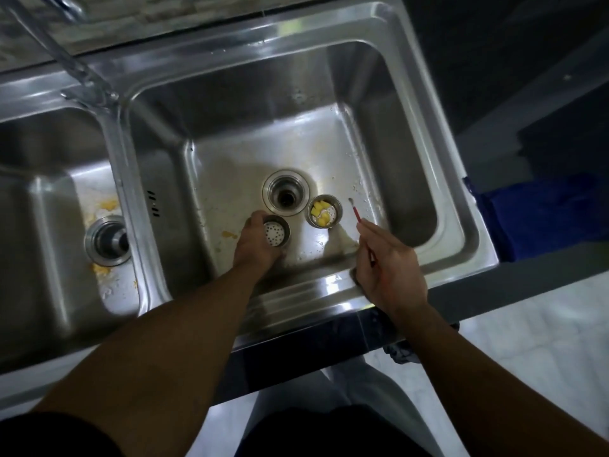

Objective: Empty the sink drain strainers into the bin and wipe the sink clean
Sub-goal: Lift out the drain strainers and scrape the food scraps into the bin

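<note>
While the left hand (pixel 255 244) grips an empty strainer (pixel 276 231) tilted on the basin floor (pixel 230 179), mouth facing the camera, the right hand (pixel 389 268) pinches a red brush (pixel 357 215). Its shaft slants up-left, tip toward the upright second strainer (pixel 324 211) holding yellow scraps (pixel 319 211).

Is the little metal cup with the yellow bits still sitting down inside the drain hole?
No, the strainer with yellow bits stands on the sink floor beside the open drain.

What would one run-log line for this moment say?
left hand: holds empty strainer | right hand: holds red tool | full strainer: on sink floor | drain: open
</note>
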Tool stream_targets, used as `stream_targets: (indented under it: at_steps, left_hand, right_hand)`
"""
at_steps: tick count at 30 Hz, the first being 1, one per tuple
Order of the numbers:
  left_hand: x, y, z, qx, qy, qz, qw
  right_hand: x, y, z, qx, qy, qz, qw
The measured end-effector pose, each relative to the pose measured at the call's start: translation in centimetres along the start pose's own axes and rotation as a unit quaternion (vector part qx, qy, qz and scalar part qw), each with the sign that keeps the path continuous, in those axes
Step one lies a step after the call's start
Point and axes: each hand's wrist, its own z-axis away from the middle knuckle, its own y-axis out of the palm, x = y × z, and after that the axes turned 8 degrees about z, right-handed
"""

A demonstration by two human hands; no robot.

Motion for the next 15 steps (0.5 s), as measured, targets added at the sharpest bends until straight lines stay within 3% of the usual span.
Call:
stream_targets:
  at_steps: [5, 9, 15]
  left_hand:
    - [0.0, 0.4, -0.4, 0.012, -0.038, -0.069, 0.997]
    - [-1.3, 1.4, -0.9, 0.004, 0.063, -0.184, 0.981]
    - [-5.3, 5.4, -2.6, 0.076, 0.146, -0.143, 0.976]
  right_hand:
    - [-0.1, 0.1, 0.0, -0.009, -0.002, -0.004, 1.000]
    - [-0.1, 0.2, 0.0, -0.016, -0.002, -0.010, 1.000]
    - [-0.1, 0.3, 0.2, -0.038, 0.014, -0.009, 0.999]
